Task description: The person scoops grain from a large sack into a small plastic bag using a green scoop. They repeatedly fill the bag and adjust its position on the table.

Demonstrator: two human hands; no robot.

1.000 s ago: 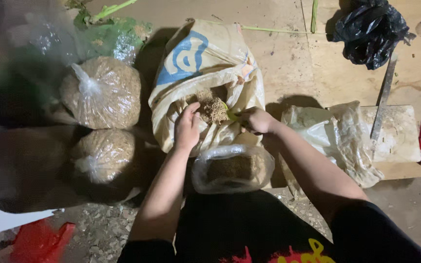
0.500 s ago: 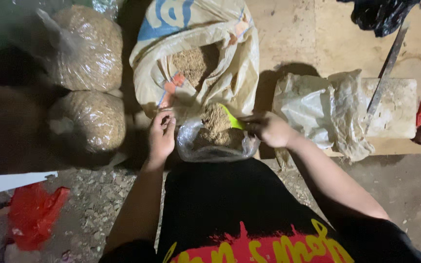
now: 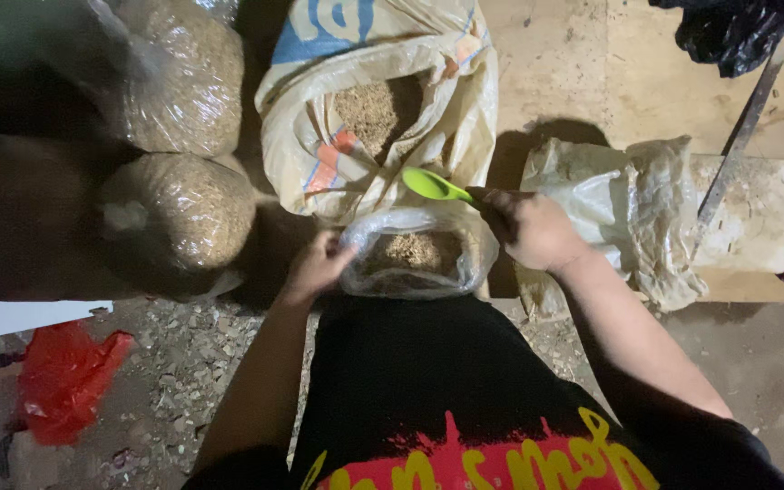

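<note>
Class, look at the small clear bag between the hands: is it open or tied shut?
Open: the left hand holds the clear bag mouth wide, showing tan fill.

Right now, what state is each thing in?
Sack: open, partly full.
Clear bag: open, partly filled.
Green scoop: looks empty, over the bag.
Left hand: holding the bag's rim.
Right hand: gripping the scoop.
Two side bags: filled, closed.

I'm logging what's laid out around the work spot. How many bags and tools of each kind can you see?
Tied clear bags of brown fill: 2
Open clear bag, left hand on its rim: 1
Large open sack: 1
Black bag: 1
Red bag: 1
Green scoop, in right hand: 1
Total: 7
</note>
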